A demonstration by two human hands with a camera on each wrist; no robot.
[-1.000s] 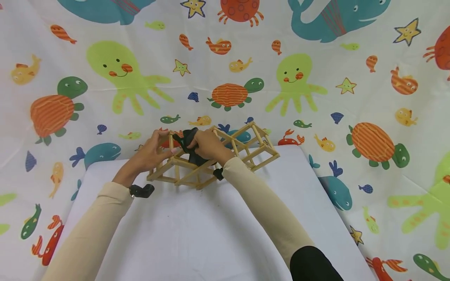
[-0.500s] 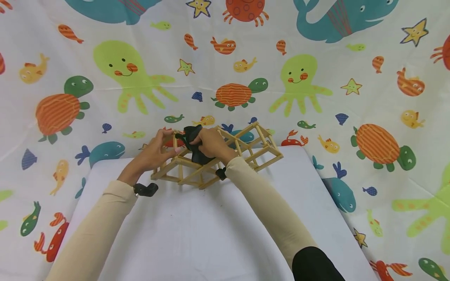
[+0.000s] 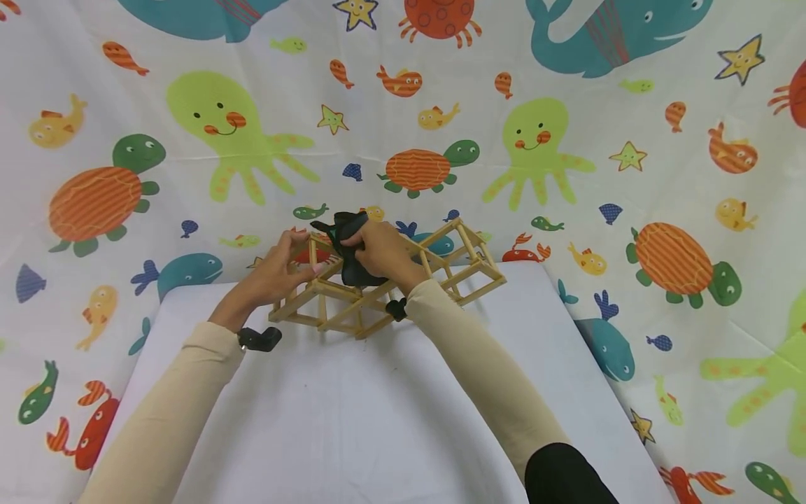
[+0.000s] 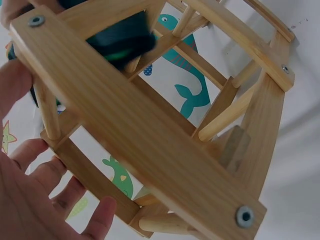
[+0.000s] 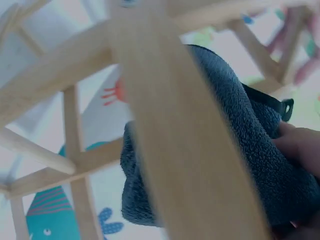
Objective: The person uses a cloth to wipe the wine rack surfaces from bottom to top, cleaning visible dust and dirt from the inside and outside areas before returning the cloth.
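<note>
A folding rack of pale wooden slats and dowels (image 4: 140,125) stands at the back of the table, stretched out left to right. At its left end my left hand (image 3: 272,273) holds the frame, with the thumb in front and the fingers reaching behind the end dowel. My right hand (image 3: 387,253) pinches a dark blue-grey towelling cloth (image 5: 245,145) against the rack's upper slats, left of its middle. The cloth is bunched, with a dark edging and a small loop. A broad slat hides part of it in the right wrist view.
The table (image 3: 352,420) has a white cover, with bare surface in front of the rack. Close behind the rack hangs a white curtain (image 3: 352,63) printed with sea animals. Dark straps with small devices sit at both wrists.
My right hand has risen slightly with the cloth, which now bunches higher above the slats. The left hand keeps its hold, and the rack stays in place.
</note>
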